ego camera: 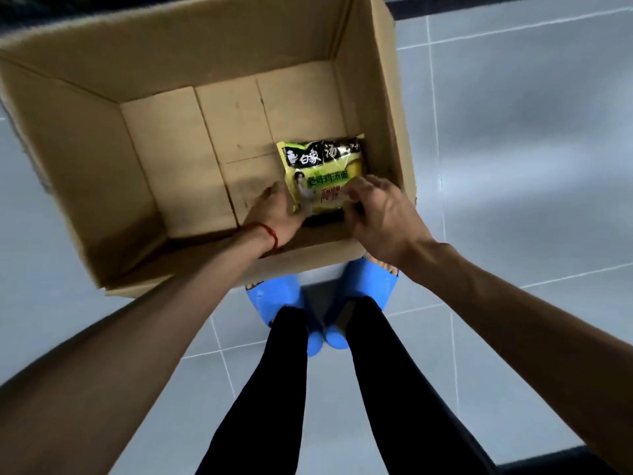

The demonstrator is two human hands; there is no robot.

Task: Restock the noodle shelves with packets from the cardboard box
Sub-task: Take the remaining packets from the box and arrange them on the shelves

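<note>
A brown open-topped cardboard box (85, 173) stands on the grey tiled floor (513, 132). One yellow-green plastic noodle packet (322, 169) lies flat in its near right corner. The right hand (383, 214) curls its fingers onto the packet's near right edge. The left hand (274, 214), with a red string bracelet (270, 233) on its wrist, meets the packet's left edge; blur hides its grip.

There is only one view; the camera sits on the person's head and looks almost straight down; the picture is wide, so its edges bend; the open cardboard box (85, 173) is close below and fills the top half; the left hand (274, 214) and right hand (380, 214) meet at the noodle packet (325, 166) near the middle; the legs (274, 389) and grey floor (531, 149) fill the bottom.
</note>
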